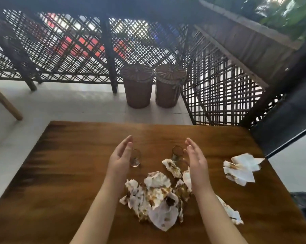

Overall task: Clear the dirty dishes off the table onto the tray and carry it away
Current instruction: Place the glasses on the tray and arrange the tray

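Observation:
Two small clear glasses stand on the wooden table [69,173]. The left glass [135,158] is just right of my left hand [121,155], whose fingers are straight and hold nothing. The right glass [177,153] stands just left of my right hand [195,160], also with straight fingers, palm facing inward. A pile of stained, crumpled napkins [157,196] lies between my forearms. More stained napkins lie at the right [241,169] and under my right forearm [232,213]. No tray is in view.
Two brown wicker baskets with lids [138,85] [169,85] stand on the tiled floor beyond the table. A dark lattice fence [219,88] runs behind and along the right. A wooden leg [6,103] slants at the left.

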The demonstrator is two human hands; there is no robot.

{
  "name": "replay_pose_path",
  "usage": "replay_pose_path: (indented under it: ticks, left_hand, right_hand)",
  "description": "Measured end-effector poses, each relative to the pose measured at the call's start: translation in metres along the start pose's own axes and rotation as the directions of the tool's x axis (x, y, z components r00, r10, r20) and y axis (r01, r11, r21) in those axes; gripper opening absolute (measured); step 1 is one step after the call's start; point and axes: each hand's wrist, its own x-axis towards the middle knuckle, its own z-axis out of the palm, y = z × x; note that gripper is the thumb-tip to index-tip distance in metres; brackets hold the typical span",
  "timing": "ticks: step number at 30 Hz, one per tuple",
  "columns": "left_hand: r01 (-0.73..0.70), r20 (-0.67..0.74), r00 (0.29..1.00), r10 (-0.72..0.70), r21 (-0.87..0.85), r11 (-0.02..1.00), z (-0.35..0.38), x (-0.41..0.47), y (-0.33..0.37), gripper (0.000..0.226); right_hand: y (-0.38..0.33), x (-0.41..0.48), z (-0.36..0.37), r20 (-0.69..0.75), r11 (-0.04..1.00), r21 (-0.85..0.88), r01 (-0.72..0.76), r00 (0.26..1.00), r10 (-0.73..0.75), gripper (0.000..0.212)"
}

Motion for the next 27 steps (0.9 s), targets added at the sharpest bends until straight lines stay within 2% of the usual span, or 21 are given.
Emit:
replay_pose_path:
  ticks: [4,7,10,13,16,21,24,27]
  left_hand:
    - [-0.001,-0.011,1.0,0.002,0.074,0.997,-0.001,0.018,-0.012,0.032]
    - [0.003,-0.005,1.0,-0.003,0.196,0.981,-0.003,0.032,-0.024,0.042]
    - [0.034,0.008,0.999,-0.039,0.323,0.946,-0.003,0.051,-0.042,0.055]
    - [0.089,-0.012,0.995,-0.095,0.464,0.881,0.002,0.074,-0.065,0.066]
    - [0.125,-0.025,0.99,-0.136,0.583,0.803,0.009,0.089,-0.086,0.077]
    - [0.226,-0.093,0.972,-0.216,0.621,0.751,0.019,0.104,-0.111,0.091]
    - [0.283,-0.139,0.958,-0.251,0.607,0.743,0.024,0.11,-0.121,0.092]
    - [0.283,-0.178,0.959,-0.22,0.6,0.749,0.027,0.113,-0.125,0.084]
  right_hand:
    - [0.017,0.019,-0.003,-0.036,0.998,-0.06,-0.033,0.999,0.031,0.034]
    - [0.037,0.037,-0.003,-0.044,0.97,-0.241,-0.041,0.999,0.031,0.038]
    - [0.057,0.058,0.001,-0.031,0.891,-0.452,-0.031,0.999,0.019,0.048]
    - [0.076,0.082,0.004,0.009,0.826,-0.562,-0.049,0.998,0.065,0.06]
    - [0.09,0.098,0.007,0.027,0.8,-0.592,-0.1,0.989,0.143,0.07]
    - [0.113,0.124,0.012,0.014,0.77,-0.622,-0.142,0.981,0.192,0.074]
    - [0.124,0.133,0.015,-0.007,0.729,-0.665,-0.162,0.977,0.212,0.072]
    - [0.13,0.14,0.018,-0.028,0.711,-0.682,-0.168,0.979,0.204,0.069]
